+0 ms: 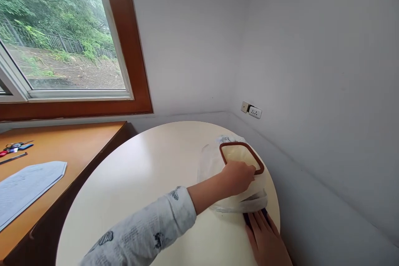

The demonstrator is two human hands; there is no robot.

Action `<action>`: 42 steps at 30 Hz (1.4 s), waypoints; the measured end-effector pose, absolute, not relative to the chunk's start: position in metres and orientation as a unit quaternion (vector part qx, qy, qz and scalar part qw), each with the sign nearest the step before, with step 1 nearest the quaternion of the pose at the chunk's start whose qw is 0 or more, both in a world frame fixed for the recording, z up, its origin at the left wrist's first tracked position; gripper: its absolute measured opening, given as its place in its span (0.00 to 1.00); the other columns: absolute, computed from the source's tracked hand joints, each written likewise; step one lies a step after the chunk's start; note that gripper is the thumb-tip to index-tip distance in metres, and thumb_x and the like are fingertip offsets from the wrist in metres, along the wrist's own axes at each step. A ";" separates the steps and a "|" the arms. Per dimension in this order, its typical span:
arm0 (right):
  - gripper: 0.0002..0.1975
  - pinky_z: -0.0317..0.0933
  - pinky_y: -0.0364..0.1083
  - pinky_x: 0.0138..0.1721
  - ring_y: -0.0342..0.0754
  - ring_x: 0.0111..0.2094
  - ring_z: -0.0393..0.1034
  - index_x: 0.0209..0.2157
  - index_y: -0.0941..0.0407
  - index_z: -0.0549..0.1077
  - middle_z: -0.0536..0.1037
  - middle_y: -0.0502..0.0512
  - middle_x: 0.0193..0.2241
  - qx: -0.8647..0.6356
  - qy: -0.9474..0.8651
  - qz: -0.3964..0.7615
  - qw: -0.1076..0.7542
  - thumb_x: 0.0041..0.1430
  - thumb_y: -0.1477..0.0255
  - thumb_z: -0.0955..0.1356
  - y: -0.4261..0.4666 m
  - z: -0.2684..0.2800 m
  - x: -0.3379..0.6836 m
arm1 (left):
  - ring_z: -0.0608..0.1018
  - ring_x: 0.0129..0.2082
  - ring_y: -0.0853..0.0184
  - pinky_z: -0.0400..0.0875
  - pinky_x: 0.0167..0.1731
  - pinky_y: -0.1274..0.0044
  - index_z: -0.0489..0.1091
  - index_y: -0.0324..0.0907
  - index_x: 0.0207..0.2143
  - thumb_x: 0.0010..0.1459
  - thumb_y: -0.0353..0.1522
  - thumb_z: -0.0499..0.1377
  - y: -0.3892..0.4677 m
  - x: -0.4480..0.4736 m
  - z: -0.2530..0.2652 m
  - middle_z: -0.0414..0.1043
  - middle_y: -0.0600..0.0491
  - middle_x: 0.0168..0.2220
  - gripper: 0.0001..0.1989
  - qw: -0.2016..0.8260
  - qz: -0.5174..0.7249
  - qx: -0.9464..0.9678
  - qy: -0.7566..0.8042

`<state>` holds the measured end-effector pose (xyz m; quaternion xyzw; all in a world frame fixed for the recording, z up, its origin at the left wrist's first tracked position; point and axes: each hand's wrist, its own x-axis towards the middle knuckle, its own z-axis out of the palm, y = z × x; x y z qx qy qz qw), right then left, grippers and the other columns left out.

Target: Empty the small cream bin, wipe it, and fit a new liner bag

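My left hand (238,178), in a white sleeve with dark prints, reaches across from the left. Its fingers are closed at the near edge of a brown rounded frame (242,144); whether this is a handle or a rim I cannot tell. Under and around the frame lies a crumpled, translucent plastic bag (208,166), with its near edge towards me. Low on the right, my right hand (264,232) lies flat, fingers stretched forward over a dark strip (247,217) at the bag's near edge. Most of that dark thing is hidden under the fingers and the bag.
The round cream table (124,199) bears the bag near its right rim. To the left, a wooden desk (102,135) holds papers (31,187), a dark pen (13,158) and keys (15,146). A wall socket (255,112) sits in the corner beyond, and a window (62,33) is at upper left.
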<state>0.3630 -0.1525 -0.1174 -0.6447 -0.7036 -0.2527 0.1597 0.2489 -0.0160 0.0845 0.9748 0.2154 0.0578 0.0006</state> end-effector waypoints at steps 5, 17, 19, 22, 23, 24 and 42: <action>0.22 0.56 0.55 0.49 0.55 0.47 0.68 0.48 0.61 0.70 0.74 0.61 0.46 -0.637 -0.713 -0.248 0.154 0.59 0.63 0.59 -0.151 -0.116 0.360 | 0.76 0.24 0.60 0.62 0.17 0.77 0.68 0.35 0.32 0.59 0.32 0.51 -0.011 0.267 0.080 0.73 0.47 0.24 0.10 -0.002 0.081 0.974 0.210; 0.21 0.55 0.56 0.53 0.54 0.52 0.63 0.52 0.58 0.67 0.70 0.57 0.50 -0.682 -0.708 -0.129 0.129 0.61 0.65 0.56 -0.123 -0.102 0.358 | 0.76 0.25 0.62 0.64 0.18 0.76 0.68 0.35 0.31 0.58 0.31 0.52 0.005 0.289 0.073 0.72 0.47 0.24 0.08 0.008 0.127 0.965 0.228; 0.22 0.56 0.56 0.52 0.55 0.52 0.62 0.52 0.59 0.67 0.70 0.57 0.51 -0.679 -0.710 -0.131 0.130 0.61 0.65 0.57 -0.119 -0.101 0.359 | 0.75 0.26 0.62 0.65 0.19 0.76 0.67 0.35 0.31 0.58 0.32 0.53 0.008 0.292 0.074 0.72 0.47 0.25 0.08 0.010 0.136 0.964 0.229; 0.21 0.58 0.56 0.51 0.55 0.51 0.63 0.51 0.59 0.68 0.71 0.58 0.50 -0.670 -0.713 -0.151 0.140 0.60 0.66 0.58 -0.116 -0.098 0.360 | 0.75 0.30 0.62 0.68 0.25 0.74 0.66 0.37 0.36 0.57 0.38 0.55 0.009 0.289 0.080 0.72 0.48 0.32 0.12 0.011 0.167 0.959 0.229; 0.21 0.58 0.56 0.50 0.55 0.51 0.64 0.51 0.60 0.68 0.71 0.59 0.49 -0.664 -0.715 -0.161 0.148 0.60 0.66 0.58 -0.116 -0.097 0.359 | 0.75 0.33 0.62 0.69 0.28 0.74 0.66 0.37 0.37 0.57 0.39 0.55 0.008 0.283 0.083 0.71 0.47 0.35 0.13 0.010 0.185 0.956 0.228; 0.20 0.58 0.56 0.50 0.55 0.50 0.64 0.50 0.60 0.68 0.71 0.59 0.49 -0.657 -0.717 -0.171 0.159 0.60 0.66 0.58 -0.118 -0.094 0.359 | 0.74 0.34 0.63 0.69 0.31 0.73 0.66 0.38 0.38 0.57 0.39 0.54 0.007 0.274 0.087 0.70 0.47 0.37 0.13 0.011 0.208 0.951 0.227; 0.29 0.38 0.54 0.61 0.51 0.63 0.38 0.62 0.52 0.43 0.45 0.51 0.63 -0.483 -0.869 0.054 0.090 0.63 0.58 0.52 -0.050 -0.027 0.238 | 0.47 0.63 0.55 0.39 0.58 0.58 0.31 0.50 0.62 0.61 0.47 0.41 -0.034 -0.044 -0.018 0.37 0.51 0.64 0.32 0.043 0.040 0.894 0.445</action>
